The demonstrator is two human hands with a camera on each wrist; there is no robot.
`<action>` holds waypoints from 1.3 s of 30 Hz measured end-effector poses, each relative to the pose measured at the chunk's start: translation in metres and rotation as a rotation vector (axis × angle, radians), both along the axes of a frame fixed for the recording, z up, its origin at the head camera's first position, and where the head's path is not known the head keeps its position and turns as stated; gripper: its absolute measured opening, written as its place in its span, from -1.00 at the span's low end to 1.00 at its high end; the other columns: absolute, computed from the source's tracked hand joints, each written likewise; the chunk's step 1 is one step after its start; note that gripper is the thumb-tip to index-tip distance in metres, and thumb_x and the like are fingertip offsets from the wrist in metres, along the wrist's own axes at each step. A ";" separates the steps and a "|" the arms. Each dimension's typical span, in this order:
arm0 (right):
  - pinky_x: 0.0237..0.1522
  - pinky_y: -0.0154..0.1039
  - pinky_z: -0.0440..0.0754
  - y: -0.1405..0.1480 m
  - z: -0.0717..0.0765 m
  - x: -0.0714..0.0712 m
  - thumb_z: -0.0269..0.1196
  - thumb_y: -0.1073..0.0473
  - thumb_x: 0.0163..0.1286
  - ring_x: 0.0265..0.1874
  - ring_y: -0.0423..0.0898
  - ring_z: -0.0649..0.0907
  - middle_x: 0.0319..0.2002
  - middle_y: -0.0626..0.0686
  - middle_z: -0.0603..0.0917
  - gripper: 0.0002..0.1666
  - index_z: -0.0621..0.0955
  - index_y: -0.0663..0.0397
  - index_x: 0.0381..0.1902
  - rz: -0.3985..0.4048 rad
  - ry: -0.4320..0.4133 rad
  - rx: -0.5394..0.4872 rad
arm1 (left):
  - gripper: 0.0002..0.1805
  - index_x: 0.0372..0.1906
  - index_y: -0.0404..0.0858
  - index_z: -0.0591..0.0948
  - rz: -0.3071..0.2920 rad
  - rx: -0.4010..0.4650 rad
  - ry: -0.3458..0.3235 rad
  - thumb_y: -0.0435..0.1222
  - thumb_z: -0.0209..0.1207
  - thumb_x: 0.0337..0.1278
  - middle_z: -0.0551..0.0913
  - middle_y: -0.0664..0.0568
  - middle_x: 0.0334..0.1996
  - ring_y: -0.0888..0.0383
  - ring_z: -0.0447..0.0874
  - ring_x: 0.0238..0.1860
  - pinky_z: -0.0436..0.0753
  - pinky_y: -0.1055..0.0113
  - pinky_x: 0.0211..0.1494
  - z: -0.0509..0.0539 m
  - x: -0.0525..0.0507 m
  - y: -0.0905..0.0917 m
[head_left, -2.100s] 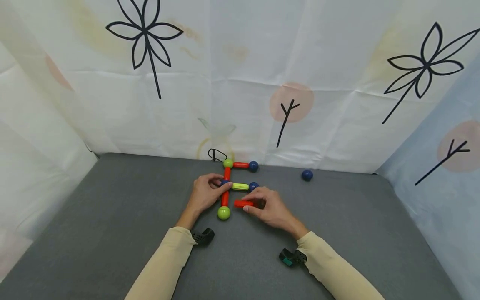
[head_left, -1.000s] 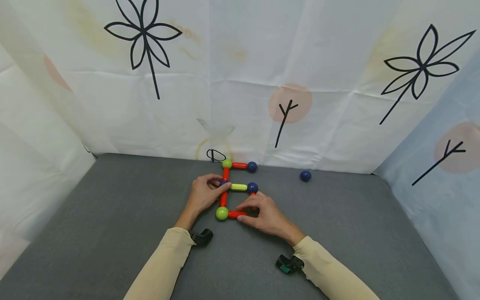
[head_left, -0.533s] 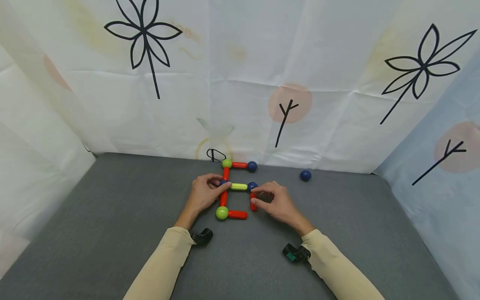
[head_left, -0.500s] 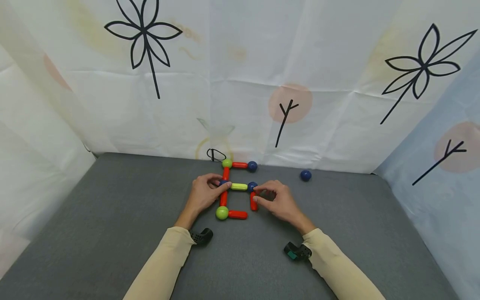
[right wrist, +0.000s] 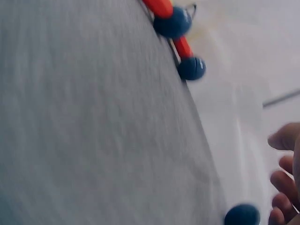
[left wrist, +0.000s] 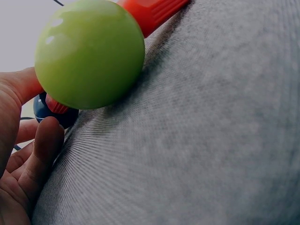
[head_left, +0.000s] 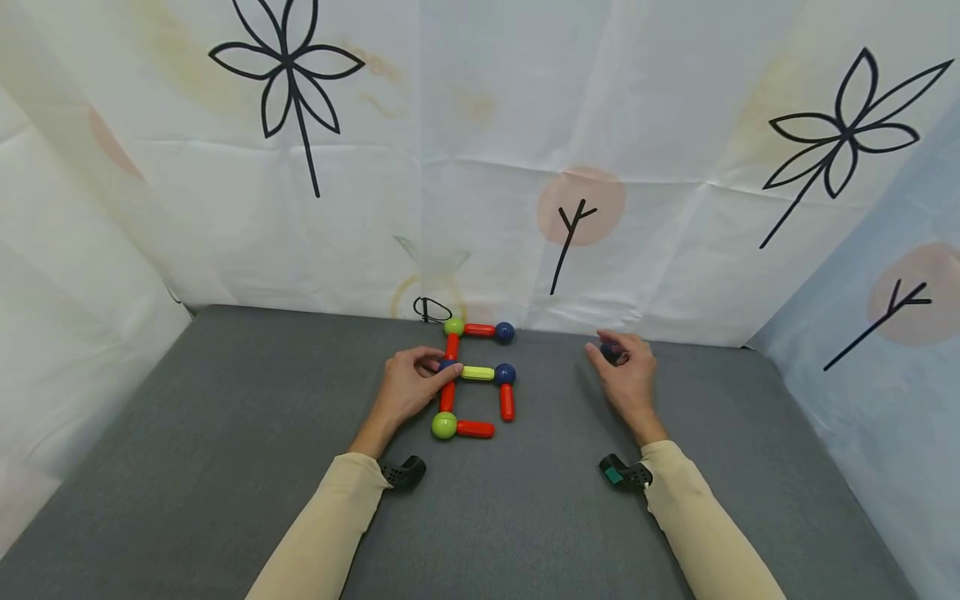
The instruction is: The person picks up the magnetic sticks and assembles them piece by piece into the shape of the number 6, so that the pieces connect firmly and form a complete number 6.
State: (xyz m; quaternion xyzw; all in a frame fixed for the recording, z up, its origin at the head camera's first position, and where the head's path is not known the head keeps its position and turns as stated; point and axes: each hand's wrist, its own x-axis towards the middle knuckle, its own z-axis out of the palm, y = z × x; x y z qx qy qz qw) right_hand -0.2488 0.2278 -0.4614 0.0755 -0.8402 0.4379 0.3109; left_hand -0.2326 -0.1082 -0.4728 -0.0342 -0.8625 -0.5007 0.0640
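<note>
On the grey table lies a flat figure of toy building rods and balls. My left hand (head_left: 408, 387) holds the blue ball (left wrist: 69, 118) at the middle of its left side between thumb and fingers. A yellow-green rod (head_left: 477, 373) runs right from there to another blue ball (head_left: 505, 374), with a red rod (head_left: 507, 402) below it. At the bottom left a green ball (head_left: 444, 426) carries a red rod (head_left: 476, 429); the two red rods' free ends stand apart. My right hand (head_left: 630, 379) is spread around a loose blue ball (right wrist: 242, 215), which appears apart from the fingers in the right wrist view.
The figure's upper arm is a green ball (head_left: 453, 327), a red rod (head_left: 480, 330) and a blue ball (head_left: 505, 332), near the table's back edge. White printed cloth (head_left: 480, 167) stands behind. Each wrist wears a black band.
My right hand attached a red rod at the bottom left, touched the red rod under the middle blue ball, then let go and moved right and back to the loose blue ball. My left hand stayed.
</note>
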 end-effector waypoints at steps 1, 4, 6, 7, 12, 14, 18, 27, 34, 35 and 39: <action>-0.13 -0.08 0.34 0.004 -0.002 -0.001 0.47 0.33 0.22 -0.22 0.22 0.52 -0.15 0.32 0.64 -0.63 0.71 0.33 -0.01 -0.031 0.004 -0.007 | -0.55 0.01 -0.25 0.74 0.000 0.000 0.000 -0.04 0.46 0.13 0.69 0.00 -0.29 0.13 0.66 -0.32 0.66 0.23 -0.21 0.000 0.000 0.000; -0.08 -0.03 0.32 0.012 -0.007 -0.003 0.47 0.31 0.21 -0.15 0.28 0.50 -0.07 0.37 0.58 -0.55 0.68 0.33 0.07 -0.105 -0.028 -0.015 | -0.55 0.01 -0.24 0.74 0.001 -0.003 -0.002 -0.04 0.46 0.13 0.69 0.00 -0.29 0.13 0.66 -0.32 0.66 0.24 -0.21 0.000 0.000 0.000; -0.04 0.04 0.33 0.016 -0.009 -0.003 0.47 0.29 0.21 -0.08 0.30 0.50 0.00 0.37 0.57 -0.48 0.65 0.34 0.13 -0.128 -0.080 -0.005 | -0.55 0.01 -0.25 0.74 0.001 -0.003 -0.002 -0.04 0.46 0.13 0.69 0.00 -0.29 0.14 0.66 -0.32 0.66 0.24 -0.22 0.000 0.000 0.000; 0.00 0.08 0.33 0.017 -0.009 -0.003 0.47 0.28 0.22 -0.07 0.30 0.50 0.01 0.38 0.56 -0.45 0.63 0.33 0.16 -0.136 -0.114 0.010 | -0.55 0.01 -0.25 0.74 0.001 -0.005 -0.001 -0.04 0.46 0.13 0.69 0.00 -0.29 0.14 0.66 -0.33 0.66 0.24 -0.22 0.000 0.000 0.001; 0.13 0.19 0.27 0.019 -0.009 -0.003 0.41 0.21 0.30 0.01 0.31 0.51 0.07 0.41 0.56 -0.39 0.54 0.32 0.27 -0.139 -0.285 0.094 | -0.55 0.01 -0.25 0.74 0.001 -0.005 0.004 -0.04 0.45 0.14 0.69 0.00 -0.29 0.13 0.66 -0.32 0.65 0.23 -0.21 -0.001 0.000 0.001; 0.13 0.19 0.27 0.019 -0.008 -0.002 0.39 0.22 0.32 0.00 0.31 0.50 0.06 0.42 0.57 -0.42 0.55 0.32 0.26 -0.134 -0.314 0.106 | -0.55 0.02 -0.25 0.74 0.001 -0.006 0.003 -0.03 0.45 0.14 0.69 0.00 -0.28 0.12 0.66 -0.31 0.66 0.22 -0.21 -0.001 0.000 0.001; 0.10 0.19 0.28 0.017 -0.007 -0.001 0.40 0.22 0.32 -0.08 0.29 0.53 -0.06 0.41 0.65 -0.48 0.60 0.31 0.19 -0.123 -0.310 0.110 | -0.55 0.02 -0.24 0.74 0.002 -0.007 0.001 -0.03 0.45 0.15 0.69 -0.01 -0.27 0.12 0.66 -0.29 0.66 0.21 -0.19 -0.001 0.000 0.001; -0.27 -0.23 0.55 -0.001 0.002 0.007 0.48 0.15 0.29 -0.28 0.01 0.63 -0.22 0.18 0.70 -0.51 0.67 0.19 0.14 0.207 -0.405 0.105 | -0.55 0.02 -0.25 0.74 -0.005 -0.005 0.003 -0.03 0.44 0.15 0.69 -0.01 -0.27 0.12 0.66 -0.31 0.66 0.22 -0.20 -0.001 0.000 0.000; -0.31 -0.28 0.52 -0.032 0.017 0.025 0.55 0.14 0.19 -0.31 -0.02 0.57 -0.23 -0.01 0.66 -0.59 0.74 0.03 0.01 0.640 -0.472 0.153 | -0.54 0.02 -0.26 0.74 -0.010 0.002 0.010 -0.04 0.45 0.15 0.70 -0.02 -0.27 0.12 0.68 -0.30 0.67 0.22 -0.20 0.001 0.001 -0.001; -0.30 -0.28 0.53 -0.036 0.018 0.027 0.56 0.13 0.17 -0.30 -0.02 0.58 -0.22 -0.03 0.67 -0.59 0.75 0.01 0.00 0.682 -0.468 0.161 | -0.54 0.02 -0.26 0.74 -0.011 0.003 0.010 -0.04 0.45 0.15 0.70 -0.02 -0.27 0.11 0.68 -0.30 0.67 0.22 -0.21 0.001 0.001 -0.001; -0.28 -0.27 0.53 -0.047 0.017 0.034 0.59 0.12 0.13 -0.29 -0.02 0.56 -0.21 -0.08 0.66 -0.58 0.77 -0.03 -0.02 0.805 -0.468 0.177 | -0.55 0.02 -0.26 0.74 -0.010 0.004 0.012 -0.05 0.45 0.15 0.70 -0.02 -0.27 0.11 0.69 -0.29 0.67 0.22 -0.20 0.001 0.001 0.000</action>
